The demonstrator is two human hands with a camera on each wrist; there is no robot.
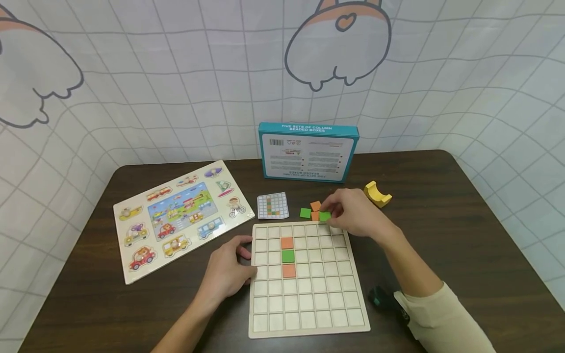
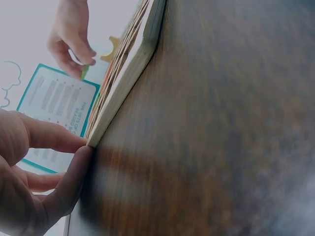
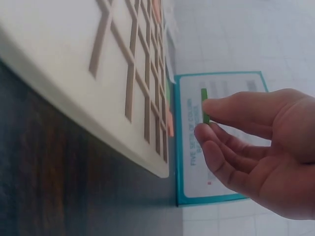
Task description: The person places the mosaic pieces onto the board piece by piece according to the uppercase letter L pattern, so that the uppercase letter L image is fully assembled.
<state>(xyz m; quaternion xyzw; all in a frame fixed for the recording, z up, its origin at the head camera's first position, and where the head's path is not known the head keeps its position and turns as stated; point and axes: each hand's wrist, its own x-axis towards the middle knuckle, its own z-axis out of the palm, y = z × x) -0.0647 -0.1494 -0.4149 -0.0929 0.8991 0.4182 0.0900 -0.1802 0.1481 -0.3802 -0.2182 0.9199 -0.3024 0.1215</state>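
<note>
A pale wooden grid board (image 1: 309,282) lies on the table. One column near its left side holds an orange tile (image 1: 287,242), a green tile (image 1: 288,256) and another orange tile (image 1: 289,270). My left hand (image 1: 227,267) holds the board's left edge between thumb and fingers, as the left wrist view shows closely. Above the board's far right part, my right hand (image 1: 353,211) pinches a thin green square tile (image 3: 205,105) between thumb and fingertips. Beside it lie a loose green tile (image 1: 305,213) and two orange tiles (image 1: 315,206).
A small pattern card (image 1: 272,205) lies behind the board. A teal-edged box (image 1: 309,152) stands at the back. To the left is a vehicle picture puzzle (image 1: 183,220). A yellow curved block (image 1: 377,194) sits beyond my right hand, and a dark object (image 1: 381,299) is by the right sleeve.
</note>
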